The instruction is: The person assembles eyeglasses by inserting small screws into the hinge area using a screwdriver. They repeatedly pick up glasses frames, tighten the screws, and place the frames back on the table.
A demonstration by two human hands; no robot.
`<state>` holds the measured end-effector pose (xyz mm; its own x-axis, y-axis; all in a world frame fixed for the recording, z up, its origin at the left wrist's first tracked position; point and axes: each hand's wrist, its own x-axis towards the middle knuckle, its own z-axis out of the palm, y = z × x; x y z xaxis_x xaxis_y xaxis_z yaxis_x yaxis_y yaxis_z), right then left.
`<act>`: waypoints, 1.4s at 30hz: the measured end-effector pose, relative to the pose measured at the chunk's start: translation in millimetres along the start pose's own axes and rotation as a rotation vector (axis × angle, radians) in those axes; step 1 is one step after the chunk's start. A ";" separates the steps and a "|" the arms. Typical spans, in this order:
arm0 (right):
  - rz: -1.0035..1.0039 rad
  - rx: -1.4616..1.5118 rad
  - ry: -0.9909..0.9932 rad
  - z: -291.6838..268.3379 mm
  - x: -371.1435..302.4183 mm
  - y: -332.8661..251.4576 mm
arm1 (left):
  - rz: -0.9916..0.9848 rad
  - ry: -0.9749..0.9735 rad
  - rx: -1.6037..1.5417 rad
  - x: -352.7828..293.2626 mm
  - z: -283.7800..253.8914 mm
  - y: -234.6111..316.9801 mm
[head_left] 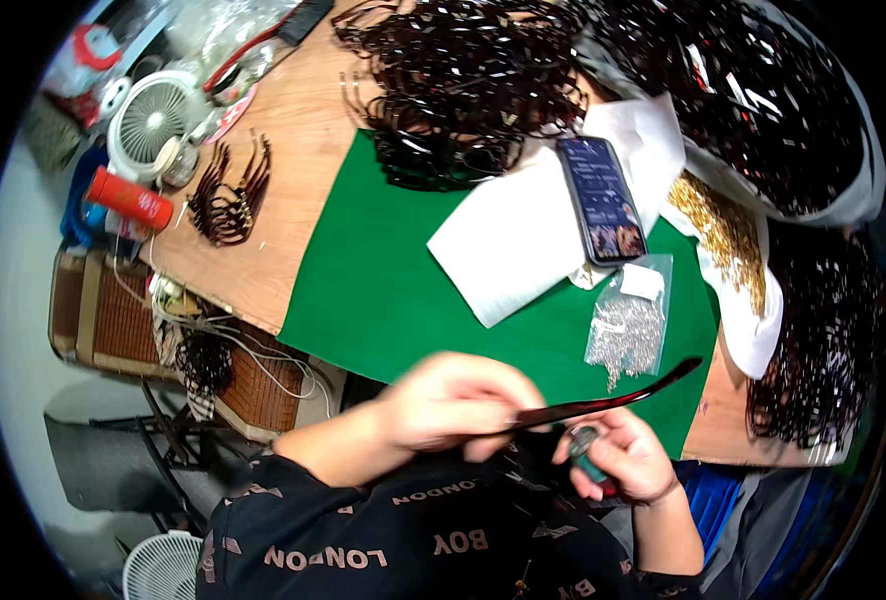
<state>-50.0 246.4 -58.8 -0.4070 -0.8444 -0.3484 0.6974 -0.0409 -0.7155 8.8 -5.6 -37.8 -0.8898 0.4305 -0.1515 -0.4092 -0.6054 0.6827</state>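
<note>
Close to my body, at the near edge of the green mat, my left hand is closed on a dark brown glasses temple. It points up and to the right, its curved tip over the mat. My fingers hide its other end, and the hand is blurred. Below the temple, my right hand grips a small hand tool with a rounded grey top, a green body and some red low down; its exact kind does not show. Just beyond lies a clear bag of tiny silver parts.
A phone rests on white sheets. Dark glasses frames are heaped at the back, with gold-coloured parts and dark temples to the right. At left are several frames, a red can and a fan.
</note>
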 end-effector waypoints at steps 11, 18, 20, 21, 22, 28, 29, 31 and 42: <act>-0.108 -0.100 0.382 -17.4 -14.4 6.7 | 0.409 1.022 2.172 -13.4 -87.6 78.0; -0.035 -0.426 0.481 -5.3 -31.6 8.6 | 0.941 1.082 1.872 93.8 -78.2 154.3; -0.253 -0.981 0.595 -12.0 -32.5 12.1 | 0.810 1.005 1.814 102.4 -79.0 160.4; -0.315 -1.078 0.643 -10.3 -34.7 11.5 | 0.802 0.880 1.785 103.0 -76.8 155.8; -0.372 -1.176 0.689 -9.0 -33.5 7.0 | 0.791 0.758 1.752 99.8 -72.1 151.7; -0.242 -1.334 0.676 -9.7 -33.1 1.2 | 0.768 0.548 1.256 20.0 1.9 105.1; -0.221 -1.352 0.654 -7.9 -30.0 -0.6 | 0.785 0.482 1.229 -0.7 -1.3 104.8; -0.176 -1.381 0.627 -6.7 -27.5 1.4 | 0.884 0.459 1.235 -20.4 -13.7 101.7; 0.001 -1.588 0.510 4.0 -22.0 -3.8 | 0.929 0.191 0.890 -41.5 -45.7 76.2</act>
<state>-41.4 263.0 -45.9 -0.7677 -0.5815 -0.2692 -0.4247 0.7764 -0.4657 5.3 -100.1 -12.2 -0.8111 -0.0534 0.5825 0.5799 0.0567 0.8127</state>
